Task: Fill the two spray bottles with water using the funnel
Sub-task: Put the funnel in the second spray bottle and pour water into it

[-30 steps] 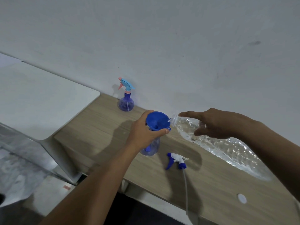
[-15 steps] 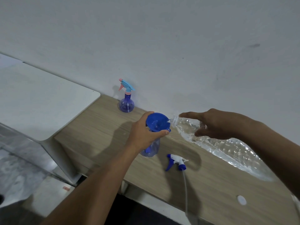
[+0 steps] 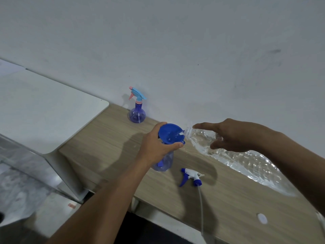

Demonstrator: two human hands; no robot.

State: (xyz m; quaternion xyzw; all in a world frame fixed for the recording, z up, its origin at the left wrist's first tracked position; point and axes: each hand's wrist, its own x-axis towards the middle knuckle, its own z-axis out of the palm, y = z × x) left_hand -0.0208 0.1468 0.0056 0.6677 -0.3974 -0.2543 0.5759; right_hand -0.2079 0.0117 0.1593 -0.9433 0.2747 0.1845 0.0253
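Observation:
A blue funnel (image 3: 171, 132) sits in the neck of an open, clear purple spray bottle (image 3: 164, 162) on the wooden table (image 3: 109, 138). My left hand (image 3: 155, 147) grips the funnel and the bottle's neck. My right hand (image 3: 230, 136) holds a large clear water bottle (image 3: 233, 159) tilted down to the left, its mouth at the funnel's rim, and water runs into the funnel. A blue and white spray head (image 3: 190, 176) with its dip tube lies on the table in front. A second purple spray bottle (image 3: 137, 113) with a blue and pink head stands by the wall.
A white bottle cap (image 3: 262, 218) lies near the table's front right edge. A white tabletop (image 3: 44, 110) adjoins the wooden one on the left. The grey wall (image 3: 175, 50) runs right behind both bottles.
Water now flows from the tilted bottle's mouth into the funnel. Both hands stay almost where they were.

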